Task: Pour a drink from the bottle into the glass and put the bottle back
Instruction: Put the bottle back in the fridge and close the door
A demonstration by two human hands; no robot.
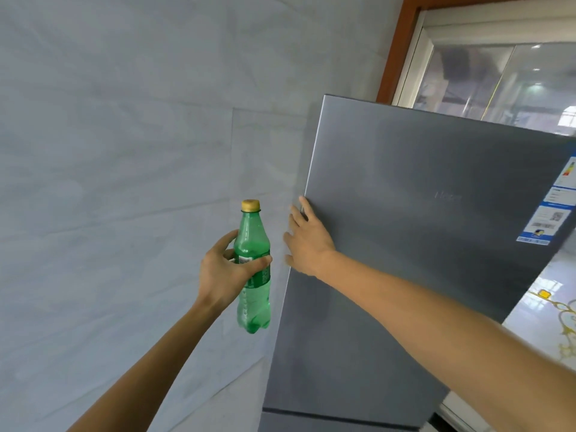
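Observation:
A green plastic bottle [253, 269] with a yellow cap stands upright in the air, and my left hand [223, 271] grips it round the label. To its right, my right hand [307, 238] lies flat with straight fingers on the left edge of the grey fridge door [420, 244]. The door looks shut. No glass is in view.
A pale tiled wall [124, 151] fills the left side, close to the fridge's left edge. Stickers [548, 213] are on the door's right side. A window with a brown frame [498, 73] is behind the fridge, and a glossy patterned floor [548, 322] shows at right.

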